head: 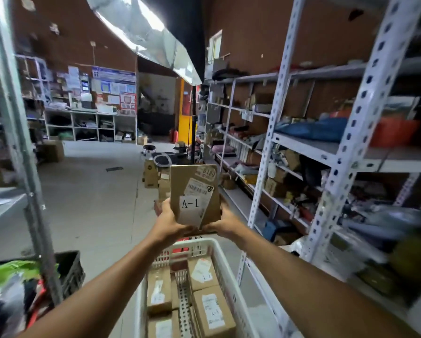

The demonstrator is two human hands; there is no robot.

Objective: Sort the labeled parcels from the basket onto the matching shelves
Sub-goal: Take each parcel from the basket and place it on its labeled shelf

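A brown cardboard parcel [194, 193] with a white "A-1" label is held upright in front of me, above the far end of the white plastic basket [225, 269]. My left hand [169, 222] grips its lower left edge, thumb on the front. My right hand [222, 220] grips its lower right edge from behind. Several more labeled brown parcels [213, 313] lie inside the basket below my forearms.
White metal shelving [263, 152] full of goods runs along the right. A grey shelf post [21, 142] stands at the left, with a black crate [70, 269] of bags beside it. Cardboard boxes [151, 175] and a light stand [193, 123] sit on the concrete floor ahead.
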